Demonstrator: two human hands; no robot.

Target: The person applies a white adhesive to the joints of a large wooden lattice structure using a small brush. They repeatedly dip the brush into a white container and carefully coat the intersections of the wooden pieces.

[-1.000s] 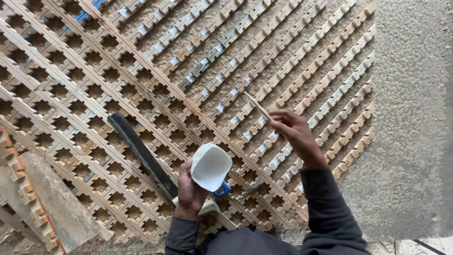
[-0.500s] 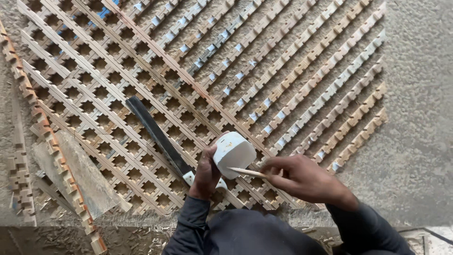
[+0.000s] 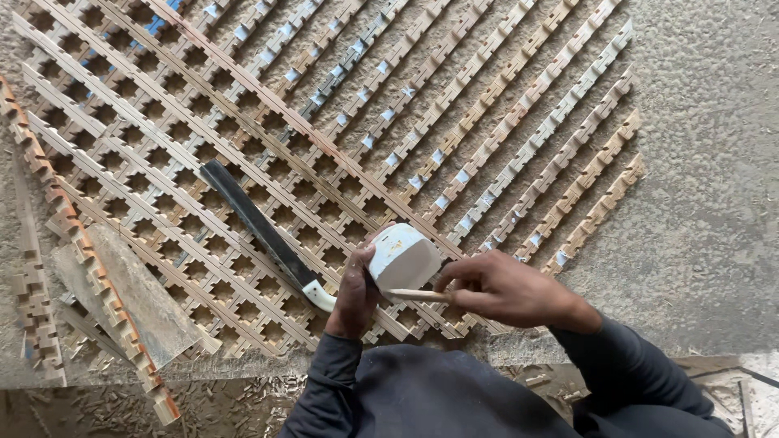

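Observation:
My left hand [image 3: 355,294] grips a small white cup [image 3: 403,257], tilted toward the right. My right hand [image 3: 497,288] holds a thin wooden stick [image 3: 414,294] whose tip reaches into or under the cup's mouth. Both hands hover over a large wooden lattice [image 3: 243,162] made of notched strips laid diagonally on a sawdust-covered floor. White dabs mark several notches in the strips at the upper right [image 3: 462,174].
A long dark blade with a white handle [image 3: 260,231] lies on the lattice left of my left hand. Loose notched strips [image 3: 81,251] and a flat board [image 3: 134,296] lie at the left. Bare sawdust floor [image 3: 706,178] spreads to the right.
My right hand brought the stick down from the lattice strips back to the cup. The cup turned from facing up to tilted sideways. The view shifted slightly.

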